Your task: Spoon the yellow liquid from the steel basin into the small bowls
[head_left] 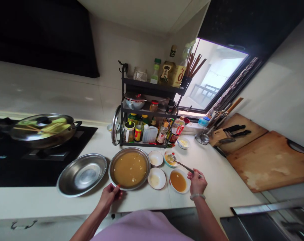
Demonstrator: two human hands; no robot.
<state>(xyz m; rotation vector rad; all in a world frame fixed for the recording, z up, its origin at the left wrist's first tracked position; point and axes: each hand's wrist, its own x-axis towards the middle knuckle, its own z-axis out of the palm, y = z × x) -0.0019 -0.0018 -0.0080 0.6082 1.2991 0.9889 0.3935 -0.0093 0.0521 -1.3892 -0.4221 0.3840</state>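
Pinching the near rim of the steel basin (111, 170), the left hand (110, 196) lays its thumb on top (its other fingers are partly hidden); inside sits cloudy tan broth (129, 167) with pale flecks. The right hand (198, 183) has its fingers clamped on the spoon (184, 166), whose scoop, contact unclear, overlaps the small bowl (167, 163) beyond.

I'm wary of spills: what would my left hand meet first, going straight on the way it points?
The metal basin of brown liquid: your left hand seems to hold its near rim, though depth is unclear.
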